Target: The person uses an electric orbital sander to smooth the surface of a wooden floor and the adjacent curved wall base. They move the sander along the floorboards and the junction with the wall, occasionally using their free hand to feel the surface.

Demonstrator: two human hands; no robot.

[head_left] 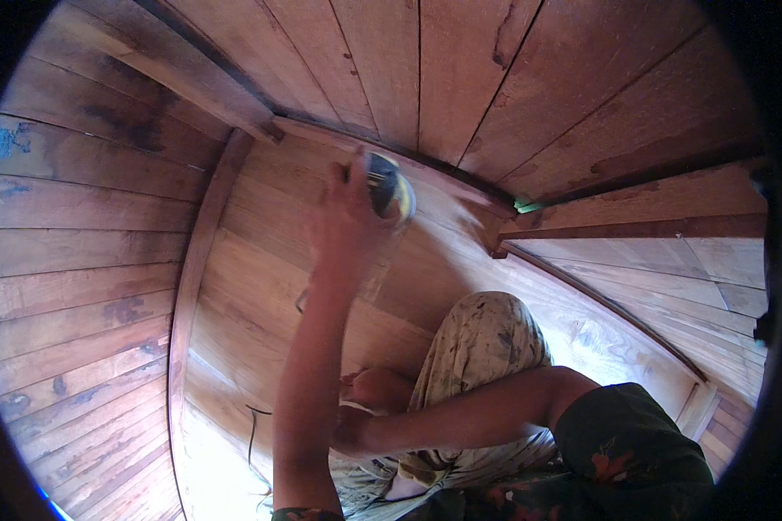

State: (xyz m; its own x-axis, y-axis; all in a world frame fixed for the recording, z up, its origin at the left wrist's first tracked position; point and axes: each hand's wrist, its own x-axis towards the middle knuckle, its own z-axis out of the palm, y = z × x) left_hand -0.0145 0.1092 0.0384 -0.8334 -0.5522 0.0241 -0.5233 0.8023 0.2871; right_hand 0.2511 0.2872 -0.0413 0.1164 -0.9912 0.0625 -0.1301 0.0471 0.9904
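My left hand is raised and blurred by motion, its fingers wrapped round a yellow-and-black power tool with a rounded body, which looks like a sander. The sander is against or very close to the pale wooden panel, just under its upper edge; contact cannot be made out. Across my bent knee runs my right forearm. It ends low behind my left forearm, where my right hand is mostly hidden and its fingers do not show.
Plank walls curve up on the left and overhead. A wooden rib borders the panel; a beam juts in at right. My paint-stained trouser knee is close below. A thin dark cord hangs lower left.
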